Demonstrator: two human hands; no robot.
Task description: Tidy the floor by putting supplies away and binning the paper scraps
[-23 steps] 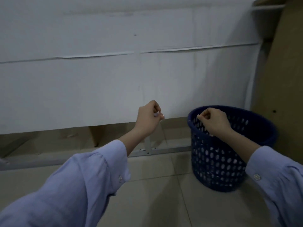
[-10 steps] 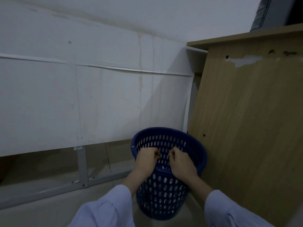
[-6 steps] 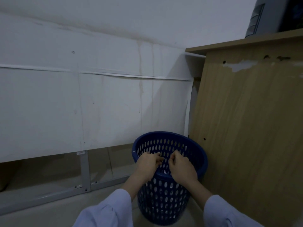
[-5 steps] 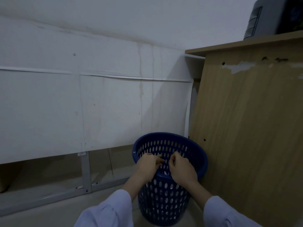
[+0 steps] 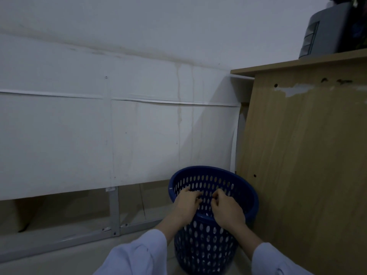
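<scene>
A dark blue perforated waste basket point(image 5: 205, 247) stands on the floor in the corner. My left hand point(image 5: 186, 203) and my right hand point(image 5: 226, 209) hover side by side just above its open mouth, over the near rim. Both hands have their fingers curled in, fingertips pinched and facing each other. No paper scrap shows between the fingers, and anything inside them is hidden. Light blue sleeves cover both forearms at the bottom of the view.
A tall wooden cabinet side point(image 5: 307, 165) stands right against the basket, with a grey device point(image 5: 327, 30) on top. A white panel point(image 5: 79, 145) on a grey metal frame point(image 5: 114, 211) lines the wall behind. Pale tiled floor point(image 5: 59, 261) lies to the left.
My hands came from apart in front of the white panel to close together over the basket. Over the last second they have stayed there while my view tilted slightly up.
</scene>
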